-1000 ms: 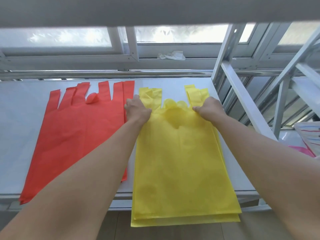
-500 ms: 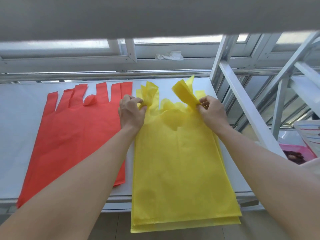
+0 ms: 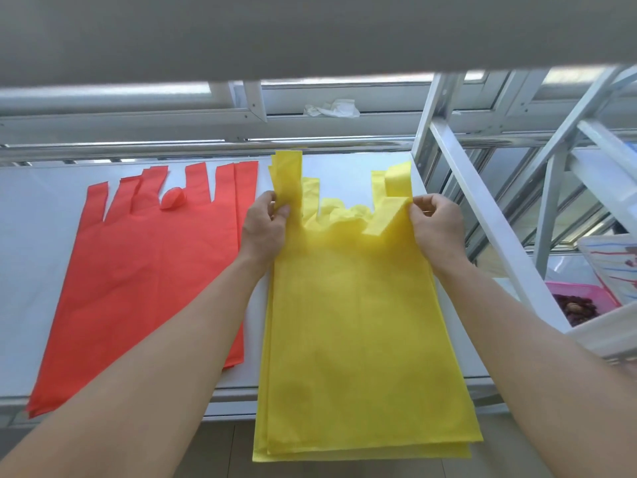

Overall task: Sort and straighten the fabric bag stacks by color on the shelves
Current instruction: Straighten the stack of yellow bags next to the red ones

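Observation:
A stack of yellow fabric bags (image 3: 358, 332) lies on the white shelf (image 3: 31, 243), its bottom edges hanging over the front. My left hand (image 3: 263, 231) pinches the left yellow handle strip, which stands straight up toward the back. My right hand (image 3: 436, 225) pinches the right handle strip, which is folded over and slanted. To the left lies a stack of red fabric bags (image 3: 144, 270), flat, with its handles fanned out unevenly and one curled loop near the top.
An upper shelf board (image 3: 310, 32) overhangs close above. White metal frame struts (image 3: 482, 215) rise at the right. Beyond them sit a pink basket (image 3: 579, 298) with dark contents and a striped sheet (image 3: 617, 263). A crumpled white scrap (image 3: 332, 108) lies on the window ledge.
Both hands went from pressing the yellow bag's shoulders to pinching its handles. The left handle is now pulled straight; the right one has dropped from raised to folded over.

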